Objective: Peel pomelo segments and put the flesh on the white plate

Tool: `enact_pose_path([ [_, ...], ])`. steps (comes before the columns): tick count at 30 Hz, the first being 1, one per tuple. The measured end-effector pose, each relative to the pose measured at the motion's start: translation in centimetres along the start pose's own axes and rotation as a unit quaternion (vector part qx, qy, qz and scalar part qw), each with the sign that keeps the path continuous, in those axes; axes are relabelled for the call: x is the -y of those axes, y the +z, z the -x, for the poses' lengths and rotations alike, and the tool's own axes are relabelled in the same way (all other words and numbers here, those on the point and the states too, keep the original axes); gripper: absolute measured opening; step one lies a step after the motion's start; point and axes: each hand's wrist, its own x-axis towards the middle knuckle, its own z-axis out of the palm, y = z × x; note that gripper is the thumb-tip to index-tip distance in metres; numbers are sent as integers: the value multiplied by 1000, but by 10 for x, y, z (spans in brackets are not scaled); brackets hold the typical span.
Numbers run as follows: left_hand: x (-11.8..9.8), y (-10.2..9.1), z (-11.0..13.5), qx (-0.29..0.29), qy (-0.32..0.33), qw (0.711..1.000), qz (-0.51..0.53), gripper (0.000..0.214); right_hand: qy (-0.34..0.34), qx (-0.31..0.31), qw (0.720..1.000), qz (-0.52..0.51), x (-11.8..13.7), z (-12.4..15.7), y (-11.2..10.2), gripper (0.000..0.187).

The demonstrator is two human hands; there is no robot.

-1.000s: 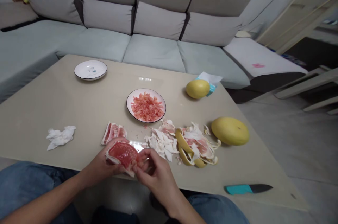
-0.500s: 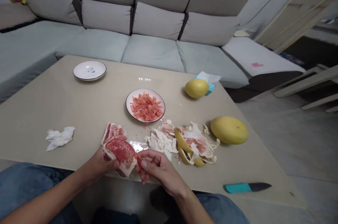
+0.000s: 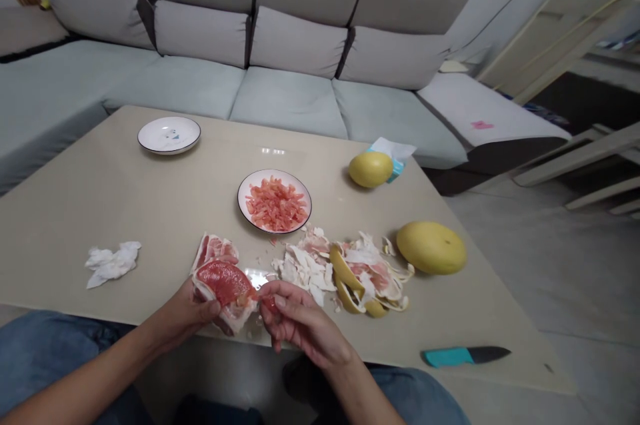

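Red, moist pulp gleams on the peeled fruit wedge (image 3: pixel 227 283) that we hold low over the near edge of the surface, its grainy flesh edged by torn, papery white membrane. Our left hand (image 3: pixel 191 308) is clamped around the wedge, thumb pressed along its near side. Our right hand (image 3: pixel 305 326) is just beside it, thumb and fingers pinched together on a small scrap of pulp (image 3: pixel 270 303); whether its fingertips also touch the wedge, we cannot tell. Just beyond the left hand sit more segments (image 3: pixel 213 249), striped pink and white. A round, dark-rimmed plate (image 3: pixel 259 179) bears a loose heap of red flakes (image 3: pixel 277 206). To its right, near us, we see ragged white pith (image 3: pixel 305 271) beside curling yellow peel (image 3: pixel 345 270). Two smooth yellow fruits, a larger one (image 3: pixel 431 248) and a smaller one (image 3: pixel 371 169), rest farther right, the smaller against a blue tissue packet (image 3: pixel 397 170). A teal-handled knife (image 3: pixel 465 355) lies near the right corner, a crumpled tissue (image 3: pixel 114 263) at left, and a second plate (image 3: pixel 169 135) at the far left. Glossy and beige, the surface (image 3: pixel 115 198) reflects light; behind it stretches a grey fabric sofa (image 3: pixel 287 98), with pale floor (image 3: pixel 505 245) at right.
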Motion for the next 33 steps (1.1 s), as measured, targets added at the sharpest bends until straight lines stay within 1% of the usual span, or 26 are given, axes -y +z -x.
enact_pose_path([
  [4, 1, -1, -3, 5, -6, 1000, 17, 69, -25, -22, 999, 36, 4, 1, 1, 32],
  [6, 1, -1, -4, 6, -5, 1000, 16, 66, -55, -47, 993, 90, 6, 1, 0, 35],
  [7, 0, 0, -4, 6, -5, 1000, 15, 63, -79, -69, 986, 129, 8, 0, -1, 36],
  [8, -1, 0, -5, 5, -6, 1000, 15, 59, -109, -97, 973, 181, 11, -2, -3, 35],
  [9, -2, 0, -5, 2, -8, 1000, 17, 55, -148, -133, 947, 253, 15, -4, -5, 33],
  [10, -3, 1, -4, -1, -12, 1000, 20, 53, -189, -171, 906, 337, 20, -8, -8, 29],
  [11, -4, 1, -4, -4, -16, 1000, 24, 50, -229, -207, 855, 417, 26, -12, -12, 25],
  [12, -5, 2, -4, -6, -18, 999, 27, 48, -266, -238, 790, 498, 33, -18, -17, 22],
  [13, -6, 2, -4, -7, -20, 999, 29, 45, -288, -256, 749, 539, 41, -24, -22, 20],
  [15, -6, 3, -4, -9, -19, 999, 31, 40, -314, -280, 703, 573, 57, -39, -34, 21],
  [17, -6, 2, -4, -14, -17, 999, 34, 41, -333, -289, 668, 600, 70, -55, -46, 21],
  [19, -4, 1, -5, -16, -20, 999, 32, 47, -346, -287, 642, 621, 79, -69, -55, 20],
  [21, -4, -1, -6, -12, -24, 999, 28, 52, -357, -282, 626, 634, 83, -75, -59, 19],
  [23, -4, -2, -7, -8, -26, 999, 22, 53, -363, -284, 617, 638, 82, -73, -54, 20],
  [24, -4, -2, -7, -9, -28, 999, 20, 53, -365, -285, 616, 637, 79, -68, -49, 21],
  [25, -5, -2, -7, -8, -29, 999, 18, 54, -363, -283, 618, 637, 75, -60, -41, 21],
  [27, -7, -1, -7, -7, -29, 999, 15, 55, -347, -262, 638, 636, 65, -42, -21, 19],
  [28, -7, 0, -7, -3, -26, 1000, 12, 54, -323, -231, 662, 635, 58, -32, -10, 18],
  [29, -7, 1, -7, 1, -22, 1000, 7, 54, -277, -187, 717, 611, 51, -23, 0, 18],
  [30, -7, 3, -6, 4, -15, 1000, 2, 54, -235, -157, 757, 589, 45, -15, 9, 19],
  [32, -5, 5, -5, 6, -7, 1000, -11, 59, -175, -139, 799, 559, 33, -4, 22, 23],
  [33, -4, 6, -4, 5, -6, 1000, -18, 65, -154, -143, 810, 548, 28, 0, 26, 23],
])
